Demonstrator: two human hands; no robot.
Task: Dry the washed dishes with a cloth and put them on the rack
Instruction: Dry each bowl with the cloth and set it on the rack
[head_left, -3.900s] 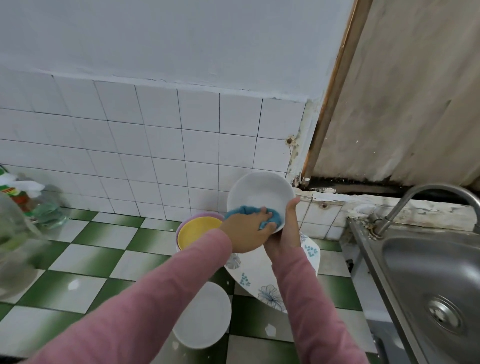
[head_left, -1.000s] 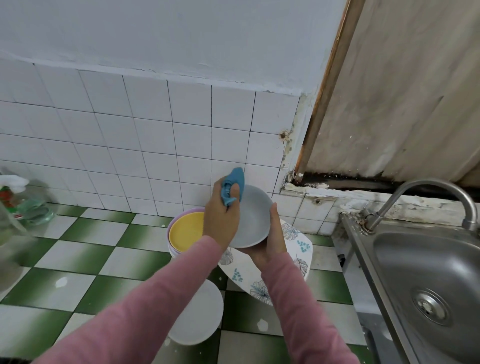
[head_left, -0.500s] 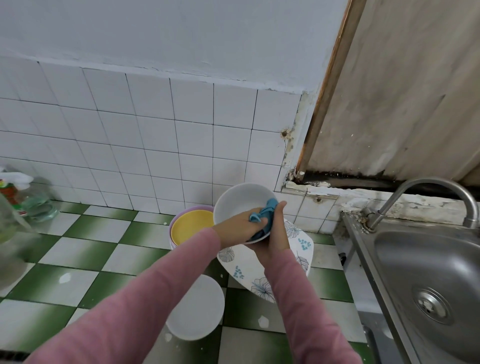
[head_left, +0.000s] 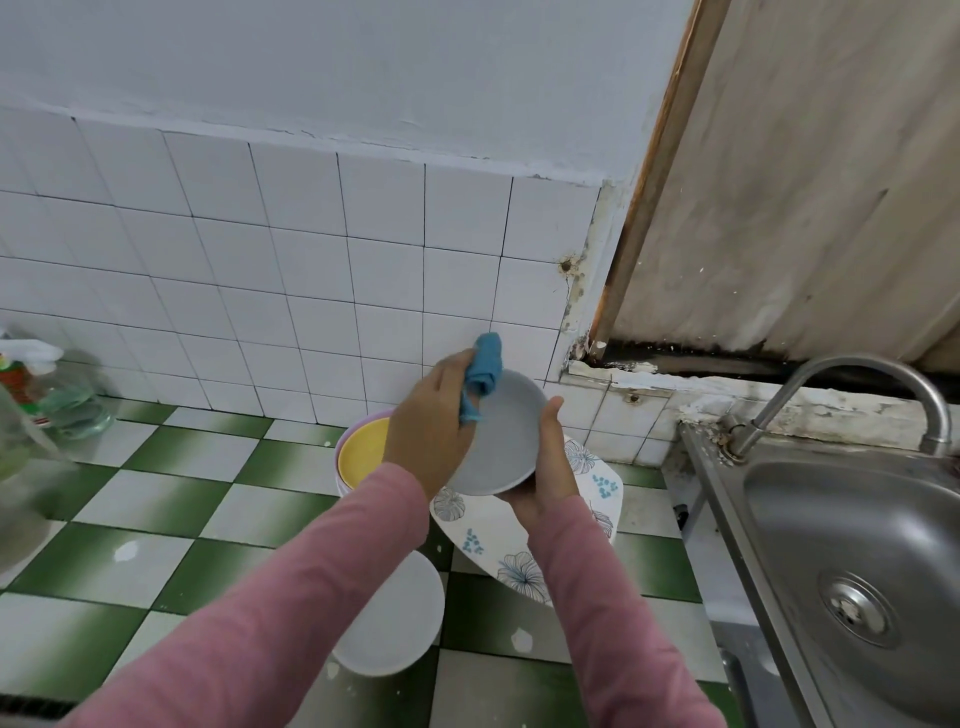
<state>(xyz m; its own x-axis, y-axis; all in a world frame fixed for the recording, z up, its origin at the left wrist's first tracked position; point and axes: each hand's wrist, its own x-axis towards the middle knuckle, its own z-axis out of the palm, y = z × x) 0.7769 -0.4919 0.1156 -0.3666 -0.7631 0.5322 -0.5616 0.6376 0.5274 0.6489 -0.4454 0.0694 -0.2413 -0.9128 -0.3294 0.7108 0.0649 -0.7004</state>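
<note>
I hold a white bowl (head_left: 501, 441) tilted above the counter. My right hand (head_left: 550, 467) grips it from below and at its right rim. My left hand (head_left: 428, 421) grips a blue cloth (head_left: 483, 371) bunched at the bowl's upper left rim. Behind my left hand sits a yellow plate (head_left: 363, 452) on a lilac one. A flowered white plate (head_left: 524, 556) lies under my hands, and a plain white plate (head_left: 395, 618) rests nearer to me. No rack shows in the view.
The counter (head_left: 156, 499) has green and white checked tiles. A steel sink (head_left: 852, 561) with a curved tap (head_left: 862, 379) is at the right. Bottles (head_left: 31, 395) stand at the far left against the tiled wall.
My left hand has swept the cloth from inside the bowl up to its top left rim. The bowl has tilted so its hollow faces more to the left.
</note>
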